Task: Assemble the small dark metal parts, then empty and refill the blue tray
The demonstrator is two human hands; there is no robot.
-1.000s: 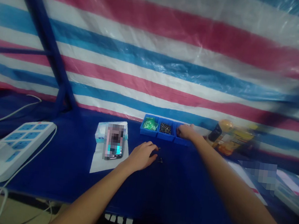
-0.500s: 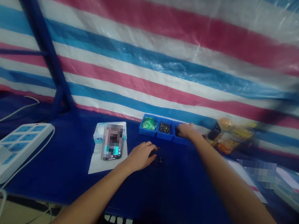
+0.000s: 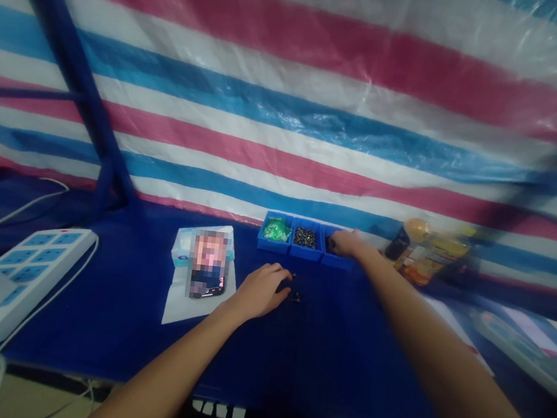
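- Right hand (image 3: 346, 243) reaches into the rightmost blue bin (image 3: 335, 262) at the bench's (image 3: 333, 349) back edge, fingers curled; whether they pinch anything, I cannot tell;
- Left hand (image 3: 262, 291) rests half-curled, fingertips at the small dark parts (image 3: 294, 297); grip unclear;
- This looks like a picking step; lifting a piece calls for a fine pinch.

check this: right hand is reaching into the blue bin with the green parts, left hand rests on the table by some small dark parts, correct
Not quite. The head view shows the right hand at the rightmost blue bin; the green parts lie in the leftmost bin, away from it. The left hand does rest on the table by small dark parts.
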